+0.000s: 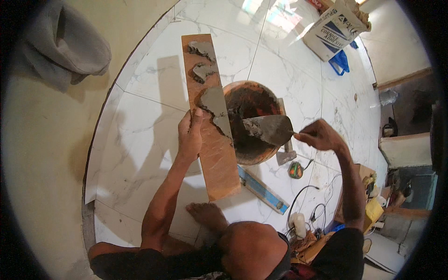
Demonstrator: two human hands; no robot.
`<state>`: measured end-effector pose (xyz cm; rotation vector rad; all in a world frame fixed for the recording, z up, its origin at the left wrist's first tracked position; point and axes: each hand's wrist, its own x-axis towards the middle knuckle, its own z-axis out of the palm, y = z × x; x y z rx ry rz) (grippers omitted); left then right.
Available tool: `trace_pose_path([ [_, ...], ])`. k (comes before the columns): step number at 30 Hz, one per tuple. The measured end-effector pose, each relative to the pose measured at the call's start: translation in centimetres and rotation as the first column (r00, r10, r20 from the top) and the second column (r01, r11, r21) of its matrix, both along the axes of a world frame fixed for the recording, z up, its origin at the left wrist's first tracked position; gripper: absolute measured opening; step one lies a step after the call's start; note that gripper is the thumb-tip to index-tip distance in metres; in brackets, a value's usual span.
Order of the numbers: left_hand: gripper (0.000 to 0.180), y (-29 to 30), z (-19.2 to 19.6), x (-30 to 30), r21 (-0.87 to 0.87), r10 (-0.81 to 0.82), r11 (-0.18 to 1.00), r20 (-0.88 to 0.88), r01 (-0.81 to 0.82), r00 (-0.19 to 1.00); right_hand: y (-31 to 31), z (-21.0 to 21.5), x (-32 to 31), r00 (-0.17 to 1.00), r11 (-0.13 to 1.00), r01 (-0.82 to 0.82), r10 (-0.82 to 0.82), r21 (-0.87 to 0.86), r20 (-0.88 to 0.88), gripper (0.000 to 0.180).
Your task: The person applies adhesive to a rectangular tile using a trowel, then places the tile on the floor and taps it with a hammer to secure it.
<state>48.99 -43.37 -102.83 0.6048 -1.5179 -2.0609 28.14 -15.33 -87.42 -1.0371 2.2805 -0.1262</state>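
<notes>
My left hand [190,135] grips the edge of a long brown tile strip [217,172], thumb on its face. Wet grey mortar [212,105] lies on the strip's far half in several patches, the largest near my thumb. My right hand [319,135] is closed round the handle of a trowel [275,129], whose grey-smeared blade reaches over a round bucket [252,156]. The bucket's inside is dark and crusted, and the strip overlaps its left side. Most of the trowel's handle is hidden in my fingers.
Right of the bucket lie a hammer [287,156] and a tape measure [295,170]. A blue spirit level [263,189] rests on the marble-patterned floor [149,112]. A black cable [296,198] curls nearby. A white paper bag [333,30] stands far right; grey cloth [70,46] is at left.
</notes>
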Motion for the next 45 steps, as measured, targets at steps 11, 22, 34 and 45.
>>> trace_pose_path([
  [11,0.049,-1.8,4.1,-2.5,0.096,-0.035,0.995,-0.055,0.041,0.998,0.5,-2.6,9.4,0.958,0.765,0.095,-0.245,-0.637,-0.151,0.020],
  [22,0.056,-2.9,7.5,-3.1,0.206,-0.082,0.974,-0.059,0.092,0.995,-2.0,-8.7,12.8,0.757,0.674,-0.332,-0.227,-0.660,-0.613,0.036],
  [34,0.044,-3.9,7.6,-3.9,0.322,0.028,0.947,0.001,-0.027,1.000,-1.5,-10.0,15.1,0.796,0.674,-0.299,-0.215,-0.676,-0.566,0.041],
  [45,0.045,-5.9,8.5,-4.6,0.242,0.055,0.969,0.020,-0.058,0.998,4.3,-7.9,16.1,0.819,0.635,-0.242,-0.271,-0.733,-0.506,0.033],
])
